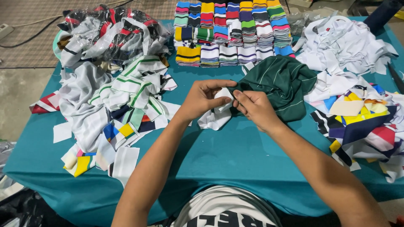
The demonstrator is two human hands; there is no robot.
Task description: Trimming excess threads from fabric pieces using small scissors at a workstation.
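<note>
I see a teal table (235, 155) filling most of the view, crowded on three sides. On the left lies a big heap of white and green-striped cloth (122, 96), with bagged pieces (105, 33) at the far left corner. On the right sits a mixed pile of coloured scraps (362, 122), and beyond it, far right, a mound of white strips (345, 46). Along the far edge, in the middle, stand neat stacks of striped ribbing (233, 33). In front of those stacks lies a dark green garment (282, 84), bunched up, just right of centre. My left hand (202, 101) and right hand (256, 110) meet at its near left edge; the fingers of both pinch a small white piece (216, 115) that hangs down onto the table, touching the green cloth. The near middle of the table, between my forearms, is bare, so nothing blocks the hands.
</note>
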